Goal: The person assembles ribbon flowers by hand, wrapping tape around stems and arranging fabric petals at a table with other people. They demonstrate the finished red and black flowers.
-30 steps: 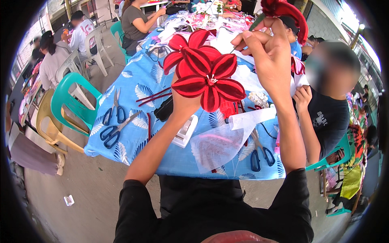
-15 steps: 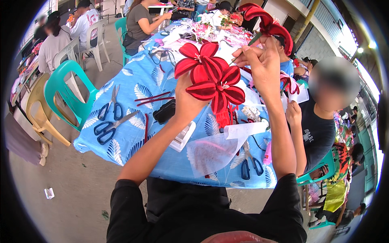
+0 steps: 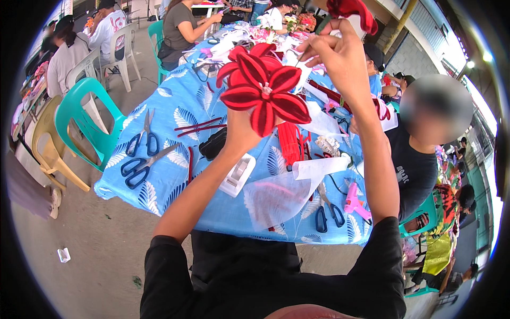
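Note:
Fuzzy red flowers with broad petals (image 3: 247, 97) cluster over the table in my left hand (image 3: 245, 131), whose fingers are mostly hidden behind the petals. The front bloom faces me, showing its pale centre. Up and to the right, my right hand (image 3: 342, 52) pinches the green stem of another red flower (image 3: 364, 16), partly cut off by the top edge. This flower is apart from the cluster. Beneath my hands lie a bundle of red fuzzy stems (image 3: 289, 142), a white tape dispenser (image 3: 237, 176) and a black object (image 3: 213, 143).
Two pairs of scissors (image 3: 142, 139) lie on the left of the blue leaf-patterned tablecloth (image 3: 175, 109), another pair (image 3: 329, 208) at front right beside a pink glue gun (image 3: 355, 201). A translucent white sheet (image 3: 279, 199) spreads nearby. A co-worker (image 3: 411, 159) sits at right; green chair (image 3: 87, 125) at left.
The cluster in my left hand has turned, its front bloom now facing me. My right hand has risen slightly with its flower. The co-worker's raised hand has lowered behind my right forearm.

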The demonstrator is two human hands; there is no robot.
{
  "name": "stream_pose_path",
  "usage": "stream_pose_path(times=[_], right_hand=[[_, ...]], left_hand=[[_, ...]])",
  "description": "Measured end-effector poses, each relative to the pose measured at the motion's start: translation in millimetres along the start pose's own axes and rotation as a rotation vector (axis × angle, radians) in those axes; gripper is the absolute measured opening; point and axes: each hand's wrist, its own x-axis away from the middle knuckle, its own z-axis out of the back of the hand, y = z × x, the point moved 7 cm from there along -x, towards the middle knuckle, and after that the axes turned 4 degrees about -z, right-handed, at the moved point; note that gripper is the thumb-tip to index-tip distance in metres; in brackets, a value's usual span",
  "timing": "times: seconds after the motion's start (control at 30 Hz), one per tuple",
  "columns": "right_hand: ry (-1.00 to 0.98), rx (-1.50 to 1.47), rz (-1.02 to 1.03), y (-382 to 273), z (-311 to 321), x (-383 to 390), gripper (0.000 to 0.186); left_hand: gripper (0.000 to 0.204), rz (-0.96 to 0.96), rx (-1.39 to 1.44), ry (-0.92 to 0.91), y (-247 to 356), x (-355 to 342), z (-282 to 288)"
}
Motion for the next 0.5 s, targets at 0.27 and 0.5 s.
stream_pose_path(times=[0.27,0.5], right_hand=[[-0.061,-0.041,-0.114,-21,-6,1,0.016],[-0.067,-0.016,-0.120,-24,-3,5,0.009]], left_hand=[[0.037,0.113,-0.008,-0.103,-17,-4,0],[0.055,0.334,0.053,-0.228,-19,-4,-10]])
